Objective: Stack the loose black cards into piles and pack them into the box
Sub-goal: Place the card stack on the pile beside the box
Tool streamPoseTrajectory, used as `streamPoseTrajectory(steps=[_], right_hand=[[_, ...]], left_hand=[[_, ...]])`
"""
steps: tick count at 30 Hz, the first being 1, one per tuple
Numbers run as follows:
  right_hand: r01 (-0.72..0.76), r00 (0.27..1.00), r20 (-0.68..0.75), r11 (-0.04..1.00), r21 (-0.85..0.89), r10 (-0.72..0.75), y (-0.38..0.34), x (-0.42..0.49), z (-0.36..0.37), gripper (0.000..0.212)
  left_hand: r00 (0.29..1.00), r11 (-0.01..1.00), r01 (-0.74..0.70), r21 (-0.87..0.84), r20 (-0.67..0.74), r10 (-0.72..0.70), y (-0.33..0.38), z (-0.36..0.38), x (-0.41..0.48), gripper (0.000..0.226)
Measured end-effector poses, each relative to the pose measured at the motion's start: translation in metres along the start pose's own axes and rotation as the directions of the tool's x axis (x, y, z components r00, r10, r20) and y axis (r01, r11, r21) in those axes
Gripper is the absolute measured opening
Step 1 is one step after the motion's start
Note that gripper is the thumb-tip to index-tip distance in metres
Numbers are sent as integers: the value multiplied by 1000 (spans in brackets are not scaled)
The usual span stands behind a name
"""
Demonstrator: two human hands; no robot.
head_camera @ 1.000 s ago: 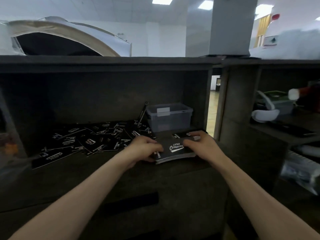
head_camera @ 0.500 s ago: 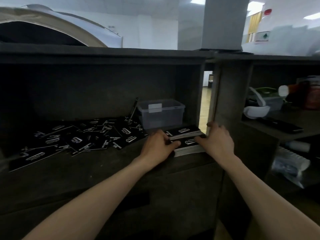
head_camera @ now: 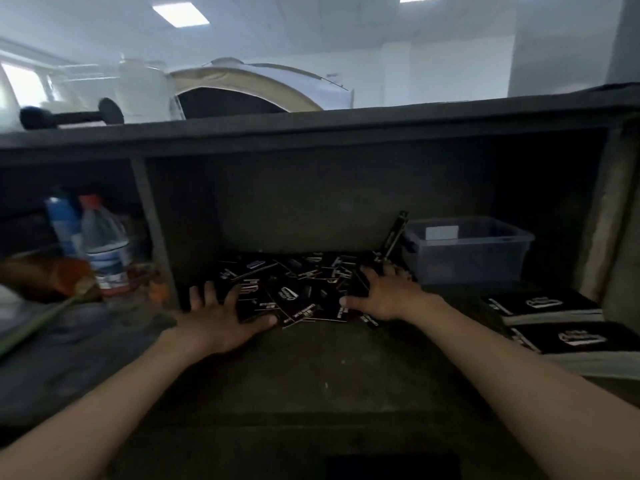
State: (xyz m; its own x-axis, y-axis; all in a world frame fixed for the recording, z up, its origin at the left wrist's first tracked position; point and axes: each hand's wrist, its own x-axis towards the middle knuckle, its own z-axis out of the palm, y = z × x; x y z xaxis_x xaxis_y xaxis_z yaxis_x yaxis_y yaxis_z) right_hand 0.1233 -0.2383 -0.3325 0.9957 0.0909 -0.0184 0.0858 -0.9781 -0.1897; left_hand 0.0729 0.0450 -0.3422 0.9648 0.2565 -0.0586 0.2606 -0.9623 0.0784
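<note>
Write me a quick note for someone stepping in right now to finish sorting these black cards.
Left hand: open, fingers spread flat on the left edge of the heap of loose black printed cards.
Right hand: open, flat on the heap's right edge.
Clear plastic box: behind and right of the heap, on the dark shelf.
Done: two squared-up card piles lie at the right, outside the box.
Left: gather the heap into piles, then pack everything into the box.

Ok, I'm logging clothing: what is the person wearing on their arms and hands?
Nothing visible: no sleeves reach into the frame. The left hand and right hand are ungloved, with no watch or band at either wrist.
</note>
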Motion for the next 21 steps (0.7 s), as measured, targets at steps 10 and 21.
streamPoseTrajectory(steps=[10,21], right_hand=[[87,990,-105,990,-110,-98,-24,62,11,60],[-190,910,-351,974,125,223,10,85,4,62]], left_hand=[[949,945,-259,-199,132,287,66,-12,45,102],[913,924,-311,-225,-340,224,44,-25,95,72]])
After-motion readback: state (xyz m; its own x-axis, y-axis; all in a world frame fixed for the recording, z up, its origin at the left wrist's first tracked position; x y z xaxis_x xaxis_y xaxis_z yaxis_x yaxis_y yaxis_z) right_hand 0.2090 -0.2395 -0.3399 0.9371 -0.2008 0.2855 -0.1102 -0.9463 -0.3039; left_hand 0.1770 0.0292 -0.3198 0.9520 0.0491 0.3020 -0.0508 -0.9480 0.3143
